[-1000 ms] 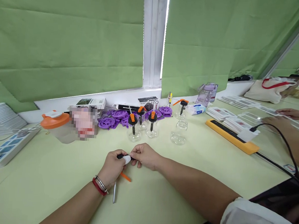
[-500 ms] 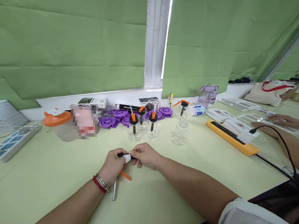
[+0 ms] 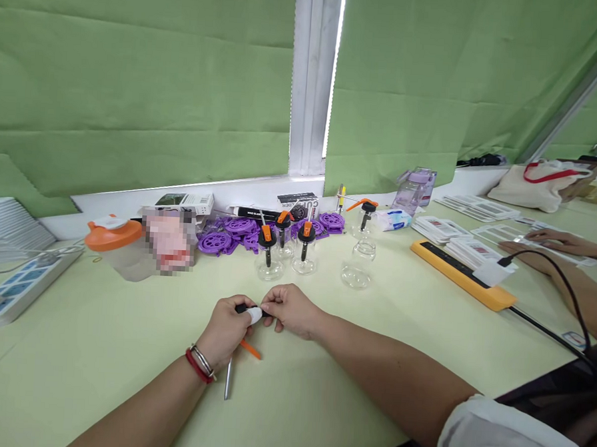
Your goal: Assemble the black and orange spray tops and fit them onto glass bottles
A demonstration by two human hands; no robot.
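Note:
My left hand (image 3: 224,330), with a white covering on the thumb, is closed around a black lid piece (image 3: 240,308). An orange lever (image 3: 251,350) and a thin metal tube (image 3: 228,382) stick out below that hand. My right hand (image 3: 293,308) pinches the other end of the black piece, its fingertips against my left thumb. Most of the piece is hidden by my fingers. Beyond my hands stand several glass jars (image 3: 304,262) topped with black lids (image 3: 307,232) that have orange levers. An open glass jar (image 3: 356,274) stands to their right without a lid.
Purple plastic parts (image 3: 216,242) lie along the wall beside an orange-lidded cup (image 3: 115,237). A power strip (image 3: 25,286) is at left, a yellow one (image 3: 466,275) at right. Another person's hands (image 3: 552,247) work over white frames at far right.
Both my hands stay nearly still, holding the same black piece. At far right the other person's hands have shifted slightly to the left.

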